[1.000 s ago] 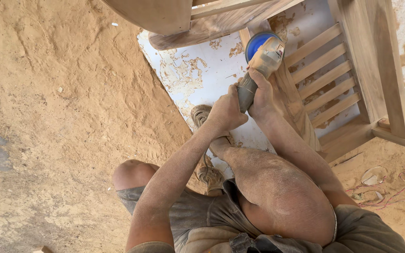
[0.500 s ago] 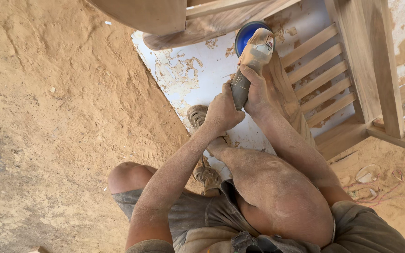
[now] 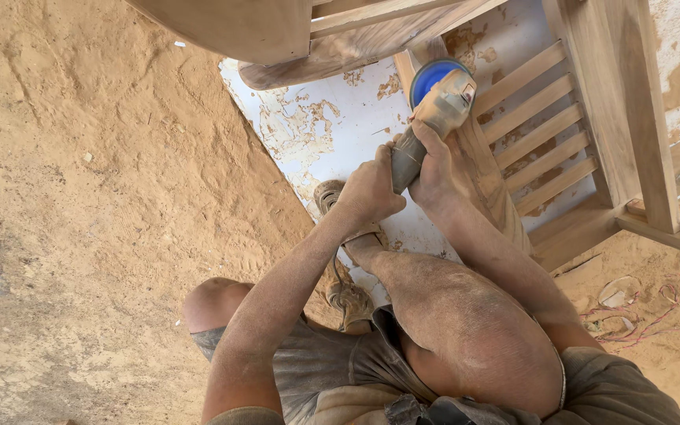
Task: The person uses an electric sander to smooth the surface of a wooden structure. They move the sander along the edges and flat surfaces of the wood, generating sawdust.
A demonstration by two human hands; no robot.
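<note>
Here, in the head view, we see both hands clamped on an angle grinder [image 3: 431, 118]: the left hand [image 3: 370, 189] wraps the rear of its grey body, while the right hand [image 3: 434, 161] grips nearer the head, a two-handed hold that appears meant to steady the tool. Its blue disc [image 3: 432, 77] lies against the wooden rail [image 3: 478, 169] of a slatted chair frame [image 3: 548, 134], which rests on a white, flaking board [image 3: 316, 126] over sawdust-covered ground [image 3: 104, 197], with the knees drawn up close beneath the arms.

A sandy dirt floor [image 3: 104, 197] carries a flaking white board [image 3: 332, 134] and slatted wooden furniture [image 3: 560, 149].
</note>
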